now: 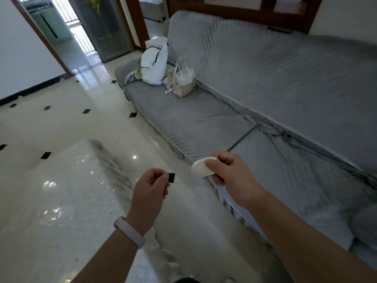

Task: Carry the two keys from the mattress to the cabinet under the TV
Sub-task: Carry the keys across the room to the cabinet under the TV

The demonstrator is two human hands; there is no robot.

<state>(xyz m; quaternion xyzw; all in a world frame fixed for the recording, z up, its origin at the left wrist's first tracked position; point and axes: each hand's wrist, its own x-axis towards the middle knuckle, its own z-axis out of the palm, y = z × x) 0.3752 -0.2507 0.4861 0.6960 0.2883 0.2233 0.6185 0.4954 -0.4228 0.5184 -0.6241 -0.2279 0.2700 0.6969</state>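
Left hand point(151, 185): fingers curled, thumb and forefinger pinching a small black key point(172, 177) by one edge, most of it projecting clear of the fingertips. Right hand point(228, 170): fingers wrapped around an oval white key point(201, 167), thumb pressed flat on its upper face. One item per hand, held apart, not touching; probable reason: separate grips prevent knocking and leave each item free for separate set-down. Both hands raised at mid-height ahead of the body, above the gap between a glossy covered table point(67, 193) at left and a grey sofa point(265, 94) at right. Pinch grip on the black key suited to its small, thin form; wrapped grip on the white key suited to its larger, rounded body.

Wristband point(129, 231) on the left wrist. White bag point(155, 64) and beige tote point(183, 83) resting on the far end of the sofa. Mattress, TV and cabinet not in view; carry stage judged under way, set-down not yet done.

Brands, labels, writing: none legible on either key, the bags or the wristband.
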